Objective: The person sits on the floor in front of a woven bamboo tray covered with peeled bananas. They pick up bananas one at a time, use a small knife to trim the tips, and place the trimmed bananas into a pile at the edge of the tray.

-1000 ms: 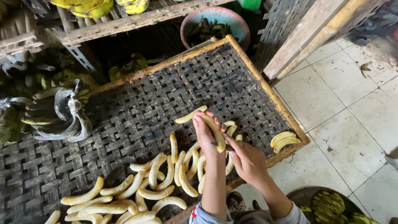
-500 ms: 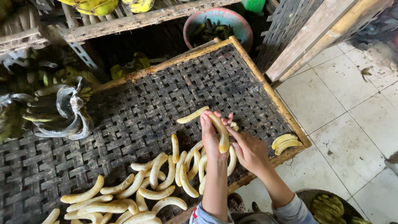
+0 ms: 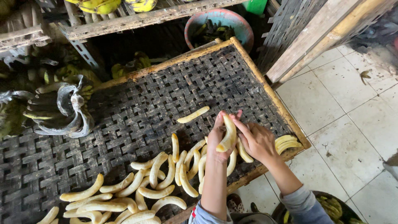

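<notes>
A peeled pale yellow banana [image 3: 228,133] lies in my left hand [image 3: 218,141], whose fingers curl around it. My right hand [image 3: 257,141] touches the banana's upper end with its fingertips. Both hands hover over the near right part of a dark woven drying tray [image 3: 137,112] with a wooden frame. Several peeled bananas [image 3: 157,182] lie in rows on the tray below and left of my hands. One single peeled banana [image 3: 193,115] lies apart, just above my hands.
A few banana pieces [image 3: 286,143] rest on the tray's right frame corner. A pink basin [image 3: 219,29] of dark peels stands behind the tray. A bunch of dark green bananas [image 3: 58,110] sits at left. A tiled floor [image 3: 344,116] spreads at right, a bowl [image 3: 327,207] of green bananas near my right arm.
My hands have stayed over the same spot of the tray. The banana has turned more upright in my left hand, and my right fingers have shifted to its upper end.
</notes>
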{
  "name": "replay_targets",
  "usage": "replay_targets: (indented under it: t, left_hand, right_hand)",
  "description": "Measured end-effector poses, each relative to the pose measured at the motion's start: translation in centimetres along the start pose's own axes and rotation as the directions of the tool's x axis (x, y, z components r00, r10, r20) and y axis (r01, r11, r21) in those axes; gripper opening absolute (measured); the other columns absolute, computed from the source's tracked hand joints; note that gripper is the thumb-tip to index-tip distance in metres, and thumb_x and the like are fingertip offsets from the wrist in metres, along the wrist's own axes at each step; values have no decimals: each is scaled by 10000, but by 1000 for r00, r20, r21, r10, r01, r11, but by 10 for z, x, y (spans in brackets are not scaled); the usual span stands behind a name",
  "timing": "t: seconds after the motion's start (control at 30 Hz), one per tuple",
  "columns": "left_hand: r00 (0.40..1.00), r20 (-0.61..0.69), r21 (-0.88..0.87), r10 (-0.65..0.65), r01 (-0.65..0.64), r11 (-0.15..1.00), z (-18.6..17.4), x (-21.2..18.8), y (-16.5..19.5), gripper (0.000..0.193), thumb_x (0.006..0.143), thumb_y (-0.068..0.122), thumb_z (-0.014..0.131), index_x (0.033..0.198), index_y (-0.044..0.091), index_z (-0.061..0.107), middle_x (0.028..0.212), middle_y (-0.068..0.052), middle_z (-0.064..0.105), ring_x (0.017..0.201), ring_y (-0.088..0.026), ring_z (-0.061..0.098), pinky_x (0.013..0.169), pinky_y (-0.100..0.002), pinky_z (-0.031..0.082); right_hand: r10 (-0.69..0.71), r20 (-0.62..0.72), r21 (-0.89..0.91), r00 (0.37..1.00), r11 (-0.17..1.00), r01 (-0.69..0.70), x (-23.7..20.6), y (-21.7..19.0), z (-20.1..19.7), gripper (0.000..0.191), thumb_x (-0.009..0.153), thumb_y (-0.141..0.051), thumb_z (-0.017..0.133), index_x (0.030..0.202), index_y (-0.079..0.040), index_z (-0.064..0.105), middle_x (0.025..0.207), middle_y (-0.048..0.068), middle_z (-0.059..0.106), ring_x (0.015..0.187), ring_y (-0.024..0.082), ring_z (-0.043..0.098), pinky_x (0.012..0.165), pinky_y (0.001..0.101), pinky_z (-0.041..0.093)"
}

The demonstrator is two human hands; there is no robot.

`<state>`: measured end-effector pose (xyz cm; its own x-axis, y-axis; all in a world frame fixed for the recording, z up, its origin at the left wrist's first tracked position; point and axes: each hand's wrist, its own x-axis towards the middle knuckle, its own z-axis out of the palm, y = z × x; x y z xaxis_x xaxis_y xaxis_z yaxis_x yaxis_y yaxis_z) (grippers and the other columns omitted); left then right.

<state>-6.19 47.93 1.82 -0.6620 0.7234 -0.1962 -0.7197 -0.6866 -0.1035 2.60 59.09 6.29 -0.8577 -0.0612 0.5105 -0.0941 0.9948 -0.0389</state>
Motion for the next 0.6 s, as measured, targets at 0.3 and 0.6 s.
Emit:
replay_targets:
  t: [0.3, 0.6]
  left_hand:
    - [987, -45, -155, -154, 146, 977, -24, 15, -4, 228, 1122, 198, 417, 1247, 81, 567, 1272, -190, 689, 1186, -302, 650, 1040, -416, 548]
    - [977, 137, -143, -164, 184, 972, -33, 17, -5, 360, 1159, 234, 368, 1393, 33, 554, 1317, -154, 665, 1152, -288, 644, 1011, -431, 546]
  right_hand:
    - [-35, 9, -58, 999, 998, 36, -5, 24, 8, 535, 900, -181, 723, 1419, -239, 607, 857, 87, 667, 683, 271, 672, 597, 387, 546]
    - [64, 121, -152, 991, 987, -45, 14, 27, -3, 475, 955, -238, 701, 1412, -204, 577, 932, 88, 659, 686, 263, 679, 586, 376, 548]
